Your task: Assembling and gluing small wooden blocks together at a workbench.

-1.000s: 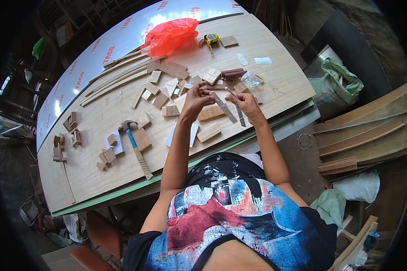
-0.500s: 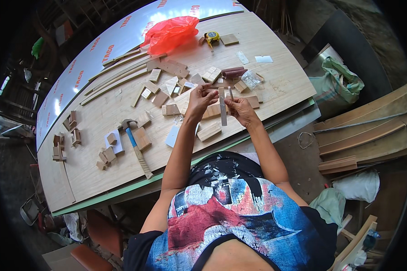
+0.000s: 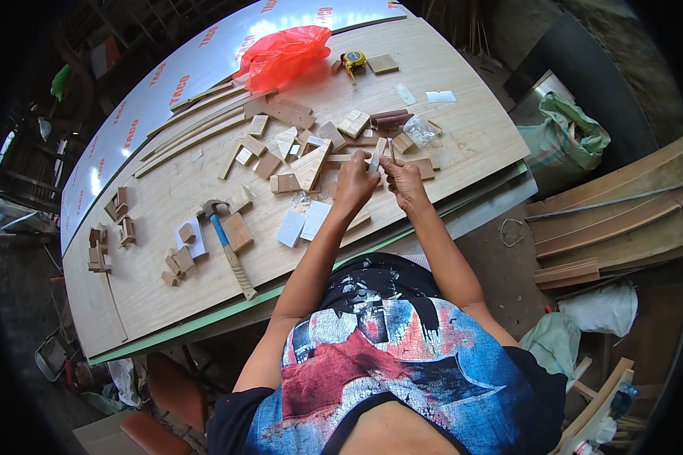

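Observation:
My left hand (image 3: 357,184) is closed around a thin, flat wooden strip (image 3: 376,158), whose upper part stands up past my fingers; its lower part is hidden. Close beside it, my right hand (image 3: 404,184) has its fingers pinched together, with a slim wooden stick (image 3: 391,146) showing above them. The hands nearly touch at the fingertips, over the near right part of the worktable (image 3: 474,144). Loose wooden blocks (image 3: 309,163) lie in a pile just beyond and left of my hands. Two white cards (image 3: 316,220) rest by my left forearm.
A hammer (image 3: 225,246) with a blue and wooden handle lies left of my forearm. Small wooden assemblies (image 3: 127,230) stand farther left. A red plastic bag (image 3: 284,57) and a yellow tape measure (image 3: 353,64) are at the back. A clear bag (image 3: 420,131) sits right.
My left hand has moved right and down and now closes around the strip, which is tilted and less visible. My right hand has shifted slightly left.

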